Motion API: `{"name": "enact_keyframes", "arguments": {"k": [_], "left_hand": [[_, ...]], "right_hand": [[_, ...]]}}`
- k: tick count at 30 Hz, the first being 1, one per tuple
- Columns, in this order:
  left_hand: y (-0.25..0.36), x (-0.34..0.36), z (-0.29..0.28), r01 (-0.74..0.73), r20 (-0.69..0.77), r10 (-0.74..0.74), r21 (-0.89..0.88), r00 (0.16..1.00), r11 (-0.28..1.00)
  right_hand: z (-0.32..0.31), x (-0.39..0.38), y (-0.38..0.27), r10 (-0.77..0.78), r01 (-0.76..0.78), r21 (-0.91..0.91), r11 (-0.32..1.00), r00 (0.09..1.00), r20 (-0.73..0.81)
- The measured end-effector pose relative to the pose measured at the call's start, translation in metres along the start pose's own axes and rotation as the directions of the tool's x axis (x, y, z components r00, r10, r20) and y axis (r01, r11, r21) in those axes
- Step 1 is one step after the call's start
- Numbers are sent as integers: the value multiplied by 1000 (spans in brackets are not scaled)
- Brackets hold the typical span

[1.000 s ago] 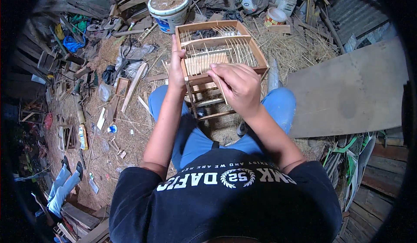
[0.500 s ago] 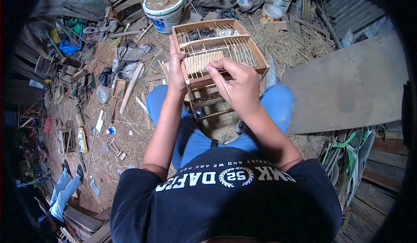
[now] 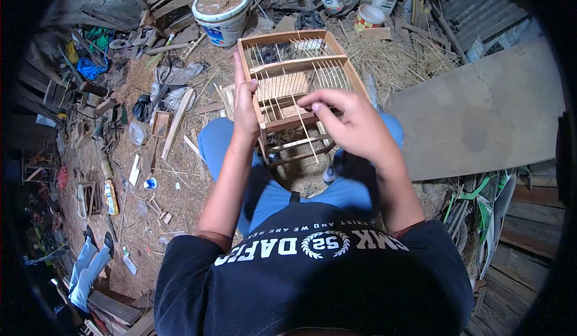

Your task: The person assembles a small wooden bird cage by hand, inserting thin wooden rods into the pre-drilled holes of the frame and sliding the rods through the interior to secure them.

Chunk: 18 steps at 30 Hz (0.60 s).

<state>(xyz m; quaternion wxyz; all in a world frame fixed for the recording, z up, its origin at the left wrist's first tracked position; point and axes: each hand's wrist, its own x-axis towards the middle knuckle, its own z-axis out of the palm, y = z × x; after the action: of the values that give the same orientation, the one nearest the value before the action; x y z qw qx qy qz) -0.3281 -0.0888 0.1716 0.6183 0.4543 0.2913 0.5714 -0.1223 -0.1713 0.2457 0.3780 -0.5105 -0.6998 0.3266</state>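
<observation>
While my left hand (image 3: 245,106) clasps a wooden cage (image 3: 299,64) at its left side, seemingly steadying it, my right hand (image 3: 354,123) curls at a thin stick (image 3: 308,133), pinch unclear.

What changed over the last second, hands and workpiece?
The right hand moved right and slightly down; the thin pale wooden stick now shows clear of the palm, its near end lower. Whether it's still gripped is unclear. The near edge of the brown rectangular wooden frame sits lower in view. The left hand still holds the frame's left side.
</observation>
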Motion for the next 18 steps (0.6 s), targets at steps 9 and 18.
{"name": "enact_keyframes", "arguments": {"k": [9, 18], "left_hand": [[-9, -19, 31, -10, -17, 10, 39, 1000, 999], [-15, -25, 31, -179, 51, 172, 328, 984, 928]], "right_hand": [[9, 16, 0, 201, -216, -56, 975, 959, -199], [11, 14, 5, 197, -234, -179, 956, 960, -201]]}}
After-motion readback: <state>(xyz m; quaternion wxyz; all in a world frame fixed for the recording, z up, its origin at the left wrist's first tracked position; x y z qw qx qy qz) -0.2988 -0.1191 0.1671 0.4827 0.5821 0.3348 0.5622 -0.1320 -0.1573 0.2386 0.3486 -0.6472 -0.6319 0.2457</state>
